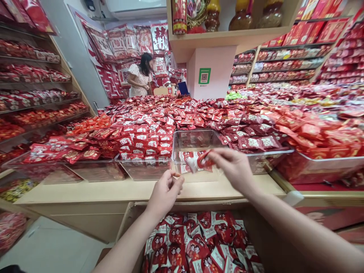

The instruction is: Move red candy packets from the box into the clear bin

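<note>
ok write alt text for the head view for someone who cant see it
A right hand holds a red-and-white packet at the front of a clear plastic bin, the left hand close by. Below is an open cardboard box of red-and-white packets; beyond, heaped bins and another person.

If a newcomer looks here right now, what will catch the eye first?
The broad spread of red packets across the counter stands out first. In its front row, a clear bin holds only a few packets, and the right hand pinches a red-and-white packet at the bin's front edge. Below, an open cardboard box holds many more.
</note>
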`<state>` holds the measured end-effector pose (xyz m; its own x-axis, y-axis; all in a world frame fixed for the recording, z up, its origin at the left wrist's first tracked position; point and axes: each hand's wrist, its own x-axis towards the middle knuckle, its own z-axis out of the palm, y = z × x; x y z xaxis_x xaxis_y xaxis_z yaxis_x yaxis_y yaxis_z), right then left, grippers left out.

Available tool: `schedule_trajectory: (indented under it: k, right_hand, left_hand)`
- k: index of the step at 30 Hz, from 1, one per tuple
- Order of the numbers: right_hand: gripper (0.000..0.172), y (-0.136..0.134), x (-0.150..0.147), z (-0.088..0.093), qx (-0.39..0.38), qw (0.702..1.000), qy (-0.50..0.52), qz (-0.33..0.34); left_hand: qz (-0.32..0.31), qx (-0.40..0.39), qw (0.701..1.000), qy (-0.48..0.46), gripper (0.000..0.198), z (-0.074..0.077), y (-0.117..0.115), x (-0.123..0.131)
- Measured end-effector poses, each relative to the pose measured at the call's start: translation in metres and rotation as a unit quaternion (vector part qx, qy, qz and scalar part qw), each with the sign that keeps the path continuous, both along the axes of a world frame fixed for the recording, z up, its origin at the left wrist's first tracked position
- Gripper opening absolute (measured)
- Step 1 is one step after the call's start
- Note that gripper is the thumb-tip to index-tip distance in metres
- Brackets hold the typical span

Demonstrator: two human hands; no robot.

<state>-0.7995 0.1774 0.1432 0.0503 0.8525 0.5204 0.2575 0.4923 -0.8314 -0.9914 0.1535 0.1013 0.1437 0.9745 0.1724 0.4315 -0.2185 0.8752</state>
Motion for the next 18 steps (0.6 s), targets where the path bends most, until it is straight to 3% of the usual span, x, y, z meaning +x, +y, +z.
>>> schedule_trajectory:
  k: [3,5,9,15,18]
  right_hand:
    - [0.018,0.038,0.011,0.025,-0.012,0.997,-0.022,-0.074]
    - [0.012,0.068,0.011,0.031,-0.111,0.988,-0.092,-0.050]
    - [0.005,0.110,-0.008,0.014,-0.342,0.895,-0.280,0.064]
    - [0.013,0.115,-0.040,-0.014,-0.455,0.783,-0.389,0.168]
    - [0.019,0.115,-0.043,-0.021,-0.480,0.742,-0.427,0.191]
  left_hand:
    - [-0.028,0.020,0.993,0.109,0.021,-0.005,-0.001,0.003]
    - [-0.038,0.042,0.983,0.177,0.020,-0.005,-0.004,0.007]
    - [-0.038,0.080,0.958,0.272,0.025,-0.001,-0.007,0.009]
    - [-0.046,0.100,0.934,0.341,0.027,-0.002,-0.008,0.007]
    - [-0.046,0.102,0.928,0.354,0.028,-0.004,-0.008,0.007]
